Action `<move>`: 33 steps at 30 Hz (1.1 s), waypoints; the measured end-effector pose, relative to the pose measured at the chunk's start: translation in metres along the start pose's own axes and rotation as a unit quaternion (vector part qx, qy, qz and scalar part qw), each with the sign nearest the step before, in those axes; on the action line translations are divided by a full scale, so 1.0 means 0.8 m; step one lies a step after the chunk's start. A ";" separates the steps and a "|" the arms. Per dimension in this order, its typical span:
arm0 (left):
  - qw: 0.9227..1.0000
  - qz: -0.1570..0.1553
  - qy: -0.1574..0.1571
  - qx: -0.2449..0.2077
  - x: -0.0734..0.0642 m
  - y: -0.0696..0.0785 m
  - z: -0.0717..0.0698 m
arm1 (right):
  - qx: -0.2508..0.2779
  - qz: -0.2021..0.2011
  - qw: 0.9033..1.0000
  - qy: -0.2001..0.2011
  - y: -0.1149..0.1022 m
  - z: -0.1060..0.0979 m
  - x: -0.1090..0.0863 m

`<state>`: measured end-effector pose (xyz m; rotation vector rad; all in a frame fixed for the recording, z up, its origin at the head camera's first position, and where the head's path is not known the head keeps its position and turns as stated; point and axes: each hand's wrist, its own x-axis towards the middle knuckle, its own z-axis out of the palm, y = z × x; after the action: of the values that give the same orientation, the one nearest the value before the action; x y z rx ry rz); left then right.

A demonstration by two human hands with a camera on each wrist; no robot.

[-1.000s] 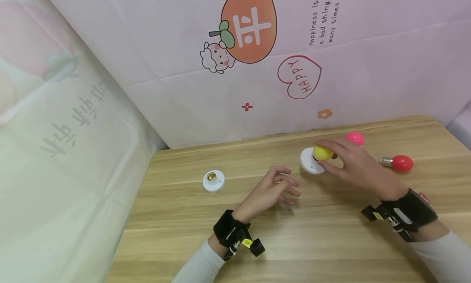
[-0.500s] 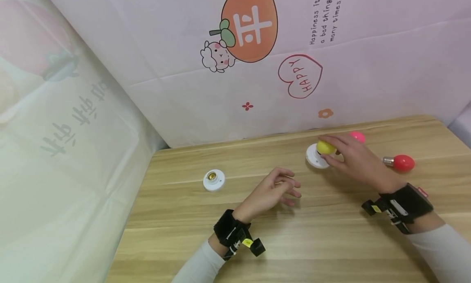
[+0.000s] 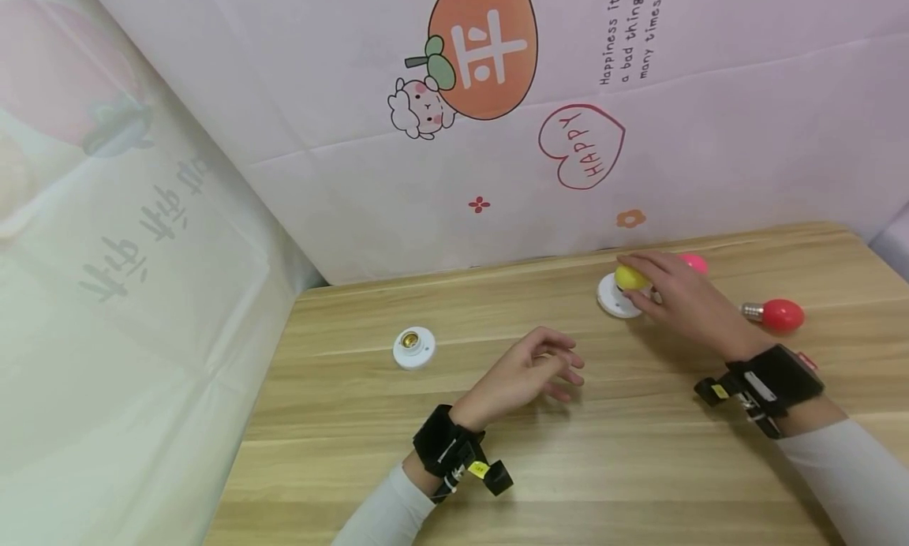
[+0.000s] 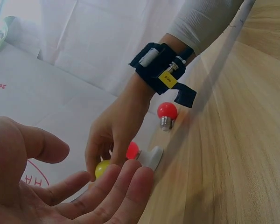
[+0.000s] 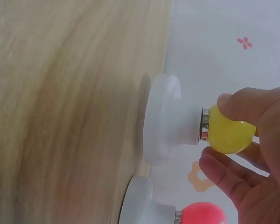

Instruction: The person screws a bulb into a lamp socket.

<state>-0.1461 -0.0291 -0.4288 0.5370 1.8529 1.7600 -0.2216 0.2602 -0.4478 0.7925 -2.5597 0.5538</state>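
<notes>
Pale printed backdrop (image 3: 341, 199) behind, wood-grain table (image 3: 334, 451) below. Change over the last second: yellow bulb (image 3: 629, 276) plus its white holder (image 3: 615, 299) shifted right and slightly back, closer to the pink bulb (image 3: 694, 263) in its own holder (image 5: 136, 203). Right hand (image 3: 673, 295) has the yellow bulb pinched between thumb and fingers, gap only as wide as the bulb. Bulb and holder travel as one, so I'd call the bulb seated enough to carry the base. A metal band (image 5: 204, 124) shows between bulb and collar; can't tell if it's threaded fully home, or if the base is flush on the wood.

Left hand (image 3: 521, 376) unchanged: fingers loosely bent, thumb apart, holding nothing, near mid-table. Left-side socket (image 3: 414, 348) has no bulb, hasn't moved. Red bulb (image 3: 783, 315) lies loose at right, untouched. Net: yellow unit now just beside pink; red and left socket look unworked.
</notes>
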 end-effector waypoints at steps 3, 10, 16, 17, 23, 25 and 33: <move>1.000 0.000 0.000 -0.002 0.001 -0.001 0.000 | 0.000 0.007 1.000 -0.006 0.003 0.001 0.001; 1.000 0.004 -0.003 -0.003 0.001 -0.002 -0.001 | -0.006 0.006 1.000 -0.010 0.009 0.006 0.004; 1.000 0.007 -0.005 0.007 0.000 -0.001 -0.002 | -0.011 0.010 1.000 -0.018 0.009 0.009 0.007; 1.000 0.008 -0.006 0.008 0.000 -0.002 -0.002 | -0.011 0.013 1.000 -0.021 0.009 0.009 0.007; 1.000 0.012 -0.009 0.009 0.001 -0.002 -0.003 | -0.014 0.030 0.999 -0.039 0.006 0.009 0.008; 1.000 0.013 -0.010 0.010 0.000 -0.002 -0.004 | -0.016 0.035 0.998 -0.043 0.006 0.010 0.009; 1.000 0.010 -0.006 0.010 0.001 -0.001 -0.004 | -0.024 0.046 0.997 -0.053 0.008 0.010 0.011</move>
<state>-0.1485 -0.0314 -0.4296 0.5755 1.8656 1.7486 -0.2339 0.2577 -0.4520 0.7087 -2.7065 0.4878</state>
